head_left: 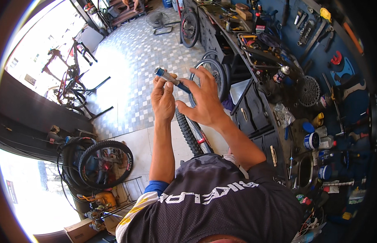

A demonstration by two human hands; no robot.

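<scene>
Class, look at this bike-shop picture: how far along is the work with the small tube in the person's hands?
Done: the tube is raised in front of the person. In hand: the left hand grips it, the right hand pinches its dark end. Left: the knobby wheel below stands untouched, tools lie on the bench.

A red bicycle [69,77] stood on the tiled floor [132,60]. A fan [158,20] sat farther off; a cassette [309,91] hung above the cluttered workbench [277,101].
</scene>
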